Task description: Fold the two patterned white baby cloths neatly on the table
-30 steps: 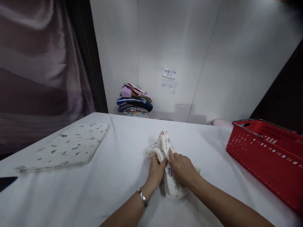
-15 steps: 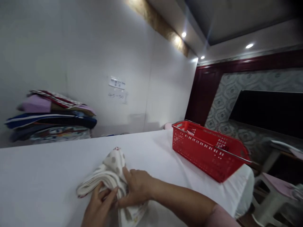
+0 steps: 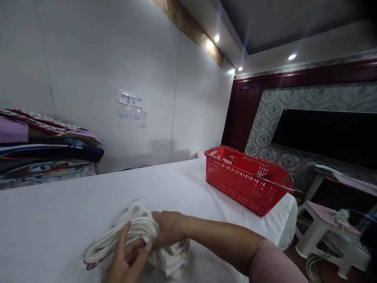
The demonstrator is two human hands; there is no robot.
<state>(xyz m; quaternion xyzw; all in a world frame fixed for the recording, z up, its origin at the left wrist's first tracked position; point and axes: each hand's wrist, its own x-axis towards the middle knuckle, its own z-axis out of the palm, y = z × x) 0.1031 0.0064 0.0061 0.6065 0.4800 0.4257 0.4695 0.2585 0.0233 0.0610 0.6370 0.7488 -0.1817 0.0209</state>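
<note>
A white cloth (image 3: 136,212) with grey dots lies folded over on the table, its thick layered edges curving toward me. My left hand (image 3: 126,255) is at the near side of the fold, index finger along the layers and the other fingers curled against them. From the right, my right hand (image 3: 171,230) closes on the cloth's side; its fingertips are partly hidden behind the fabric. A crumpled part of the cloth with small yellow marks spreads below my right wrist.
A red plastic basket (image 3: 235,184) with metal handles stands on the white-covered table (image 3: 173,184) to the right. Stacked folded fabrics (image 3: 50,151) are at the left by the wall. Past the table's right edge stands a pink-topped stool (image 3: 326,218).
The view has turned right, so the basket and fabrics sit further left. The cloth's layers are now bunched into a thicker curve, and my right hand has closed in at its side.
</note>
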